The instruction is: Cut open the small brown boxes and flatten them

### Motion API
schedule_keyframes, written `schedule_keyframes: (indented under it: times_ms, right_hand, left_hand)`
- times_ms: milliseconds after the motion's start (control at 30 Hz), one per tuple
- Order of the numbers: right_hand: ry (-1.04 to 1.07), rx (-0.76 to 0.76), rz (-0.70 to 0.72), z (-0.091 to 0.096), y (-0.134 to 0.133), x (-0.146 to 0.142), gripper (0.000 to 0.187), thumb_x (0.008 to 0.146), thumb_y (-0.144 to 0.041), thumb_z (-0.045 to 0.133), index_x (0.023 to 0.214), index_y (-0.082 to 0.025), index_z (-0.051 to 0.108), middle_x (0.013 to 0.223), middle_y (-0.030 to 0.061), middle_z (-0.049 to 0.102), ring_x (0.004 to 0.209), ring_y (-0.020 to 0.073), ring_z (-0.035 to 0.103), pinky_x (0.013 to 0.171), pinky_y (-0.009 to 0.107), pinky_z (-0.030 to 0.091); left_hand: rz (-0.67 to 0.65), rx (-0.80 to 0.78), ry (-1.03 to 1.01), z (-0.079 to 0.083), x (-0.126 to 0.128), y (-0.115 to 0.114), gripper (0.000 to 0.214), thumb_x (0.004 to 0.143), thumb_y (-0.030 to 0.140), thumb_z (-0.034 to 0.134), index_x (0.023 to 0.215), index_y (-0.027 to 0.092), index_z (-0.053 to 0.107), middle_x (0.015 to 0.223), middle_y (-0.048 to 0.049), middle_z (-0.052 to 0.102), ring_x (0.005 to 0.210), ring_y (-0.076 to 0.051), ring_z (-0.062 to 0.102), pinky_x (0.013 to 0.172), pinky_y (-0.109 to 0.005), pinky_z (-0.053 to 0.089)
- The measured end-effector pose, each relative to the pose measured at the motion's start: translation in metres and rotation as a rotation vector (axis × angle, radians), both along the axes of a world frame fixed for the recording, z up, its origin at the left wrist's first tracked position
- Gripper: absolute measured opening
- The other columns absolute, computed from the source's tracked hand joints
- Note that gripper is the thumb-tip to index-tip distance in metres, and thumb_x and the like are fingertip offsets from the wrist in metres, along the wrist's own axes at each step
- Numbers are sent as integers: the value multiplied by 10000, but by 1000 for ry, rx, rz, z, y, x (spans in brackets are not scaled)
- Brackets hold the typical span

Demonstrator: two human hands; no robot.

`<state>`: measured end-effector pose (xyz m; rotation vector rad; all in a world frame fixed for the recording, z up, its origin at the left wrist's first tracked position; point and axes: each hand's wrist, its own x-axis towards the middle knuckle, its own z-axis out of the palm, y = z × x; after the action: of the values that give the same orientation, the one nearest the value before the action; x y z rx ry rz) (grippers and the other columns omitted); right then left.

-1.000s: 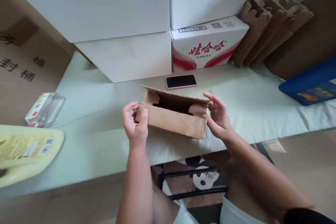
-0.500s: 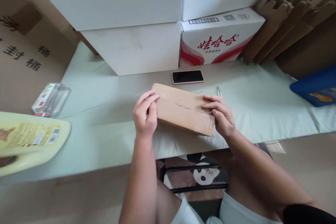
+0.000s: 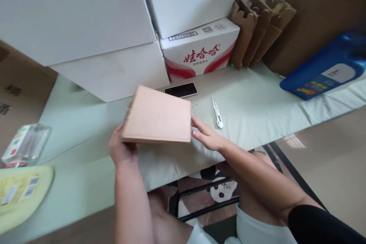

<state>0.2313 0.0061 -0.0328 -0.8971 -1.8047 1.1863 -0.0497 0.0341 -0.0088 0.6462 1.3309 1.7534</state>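
A brown cardboard box (image 3: 160, 116) is held tilted above the cloth-covered table, a plain broad face turned up towards me. My left hand (image 3: 122, 145) grips its lower left corner, with the fingers partly hidden beneath and behind it. At the right edge, my right hand (image 3: 205, 133) touches the box with the fingers extended and the thumb near the side; some fingertips are out of sight behind it. To the right of that hand lies a white utility knife (image 3: 217, 113). Behind the box a phone (image 3: 183, 90) lies screen up, partly covered by the box.
White cartons (image 3: 114, 72) and a red-and-white water carton (image 3: 200, 55) stand at the back. Folded cardboard (image 3: 251, 26) leans beside them. A blue bottle (image 3: 323, 70) lies at right; a clear plastic bottle (image 3: 31, 143) and a yellow jug (image 3: 25, 194) lie at left.
The box has been turned over, from a torn, creased side to a smooth broad face. My left hand has shifted to its lower corner. The view has swung right, revealing the whole knife.
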Motion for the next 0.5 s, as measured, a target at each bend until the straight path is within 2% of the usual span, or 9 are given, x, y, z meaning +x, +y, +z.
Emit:
schedule_keyframes:
  times_ms: [100, 200, 300, 367, 433, 500]
  right_hand:
    - [-41, 40, -23, 1, -3, 1, 824, 953, -670, 487, 1638, -280, 248, 1727, 82, 136, 1610, 291, 116, 1284, 545, 237]
    - [-45, 92, -99, 4, -1, 8, 803, 966, -615, 504, 1644, -292, 219, 1716, 78, 193, 1595, 289, 194, 1293, 528, 234]
    - [43, 136, -186, 9, 3, 22, 684, 977, -595, 488, 1592, -333, 344, 1662, 53, 333, 1534, 289, 338, 1278, 512, 286]
    - [120, 127, -242, 11, 6, 32, 592, 968, -587, 508, 1508, -348, 472, 1584, 41, 460, 1471, 283, 434, 1248, 506, 345]
    - [186, 68, -309, 10, 8, 40, 493, 944, -566, 557, 1377, -336, 603, 1477, 39, 578, 1387, 276, 530, 1195, 500, 416]
    - [244, -1, -373, 8, 11, 44, 394, 904, -538, 622, 1215, -310, 701, 1390, 39, 649, 1322, 269, 586, 1152, 485, 457]
  left_hand:
    - [-79, -238, -137, 2, 22, -8, 337, 616, 421, 791, 820, 199, 641, 772, -9, 706, 972, -229, 674, 730, -279, 573]
    - [-255, -360, -175, 0, 42, -15, 446, 692, 602, 721, 866, 198, 649, 734, -28, 688, 787, -209, 686, 570, -254, 539]
    - [-585, -445, -147, 0, 55, -19, 652, 788, 782, 549, 1052, 197, 660, 827, -78, 733, 656, -208, 693, 469, -266, 506]
    - [-801, -508, -83, 0, 59, -22, 728, 756, 831, 564, 1109, 200, 642, 832, -94, 741, 576, -214, 692, 397, -254, 444]
    - [-962, -568, -11, 2, 59, -24, 736, 694, 832, 645, 1056, 192, 647, 841, -101, 743, 540, -214, 698, 360, -228, 369]
    - [-1058, -627, 79, 2, 56, -26, 705, 670, 812, 690, 950, 166, 663, 859, -117, 745, 522, -204, 697, 348, -208, 294]
